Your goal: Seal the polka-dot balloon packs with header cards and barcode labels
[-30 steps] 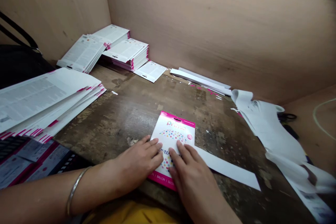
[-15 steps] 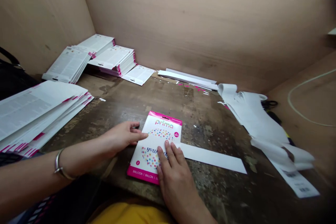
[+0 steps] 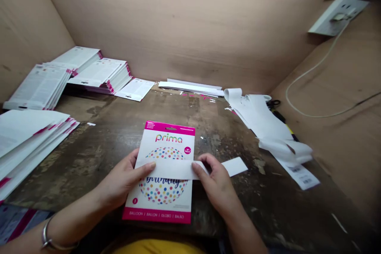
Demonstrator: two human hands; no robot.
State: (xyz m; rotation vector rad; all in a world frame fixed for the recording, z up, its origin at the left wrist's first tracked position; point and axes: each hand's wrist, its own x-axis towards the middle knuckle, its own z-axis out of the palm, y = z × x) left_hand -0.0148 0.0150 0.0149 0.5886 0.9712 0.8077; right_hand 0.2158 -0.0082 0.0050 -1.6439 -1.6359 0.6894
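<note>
A white and pink balloon pack (image 3: 165, 143), printed "prima" with coloured dots, lies flat on the worn wooden table (image 3: 98, 143) in front of me. A white paper strip (image 3: 178, 168) lies across its middle, its right end sticking out past the pack. My left hand (image 3: 119, 182) grips the pack's left edge, thumb pressing the strip's left end. My right hand (image 3: 216, 182) pinches the strip at the pack's right edge.
Stacks of white printed cards with pink edges (image 3: 26, 135) sit at my left and at the back left (image 3: 98, 72). Loose white paper strips (image 3: 262, 121) pile up at the right. A cable (image 3: 312, 87) runs down the right wall from a socket (image 3: 339, 16).
The strip, lying on the table to the pack's right before, now crosses the pack's front. Both hands moved from pressing flat on the pack to holding the strip's ends. The view tilted up.
</note>
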